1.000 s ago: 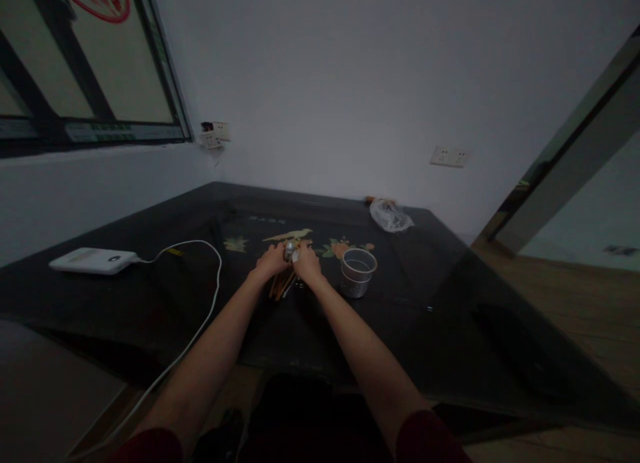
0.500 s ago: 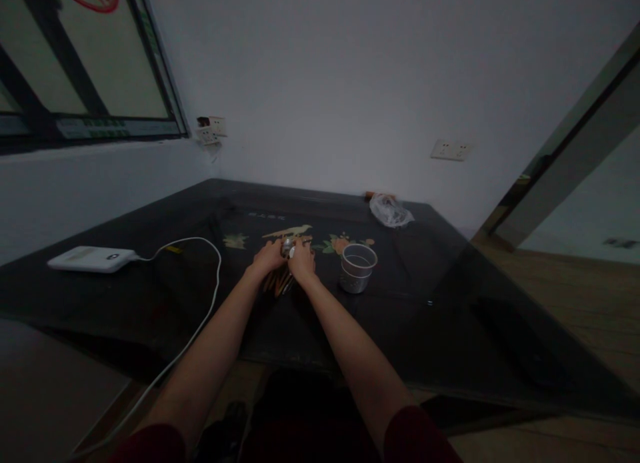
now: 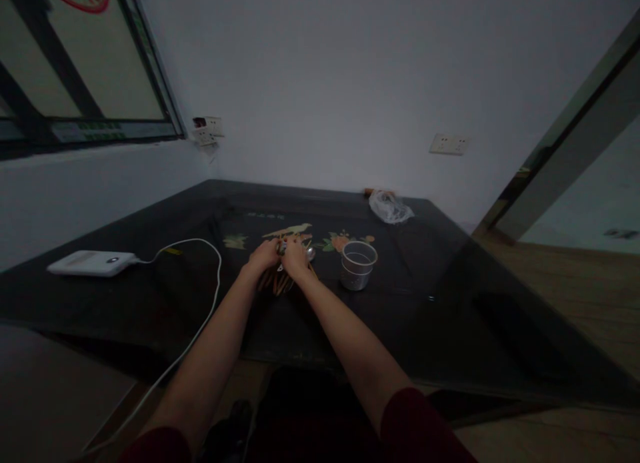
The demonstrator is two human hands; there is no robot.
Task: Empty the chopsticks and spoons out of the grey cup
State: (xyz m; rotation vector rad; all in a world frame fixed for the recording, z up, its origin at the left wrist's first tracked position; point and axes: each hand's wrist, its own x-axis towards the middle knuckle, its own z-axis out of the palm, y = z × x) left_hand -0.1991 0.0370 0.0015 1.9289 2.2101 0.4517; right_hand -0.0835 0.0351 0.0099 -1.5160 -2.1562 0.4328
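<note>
Both hands are together near the middle of the dark table, closed round a loose bunch of chopsticks [image 3: 276, 284]. My left hand [image 3: 264, 255] wraps the bunch from the left side. Pressed against it, my right hand [image 3: 296, 256] grips from the right and hides much of the bunch. The chopsticks' thin ends fan out towards me below the hands. A shiny metal spoon [image 3: 311, 253] pokes out at the right hand's outer side, and more metal shows between the hands. Right of them stands a clear-looking, perforated cup [image 3: 357, 268], upright and apart from both hands.
A white power bank [image 3: 93, 263] lies at the table's left, its white cable [image 3: 219, 283] curving down past my left arm. A crumpled plastic bag [image 3: 390, 208] sits near the back wall. On the right lies a dark flat object [image 3: 520, 336].
My right hand has shifted slightly left over the left one. A spoon head now shows at its right side, and the chopstick ends are spread a little wider.
</note>
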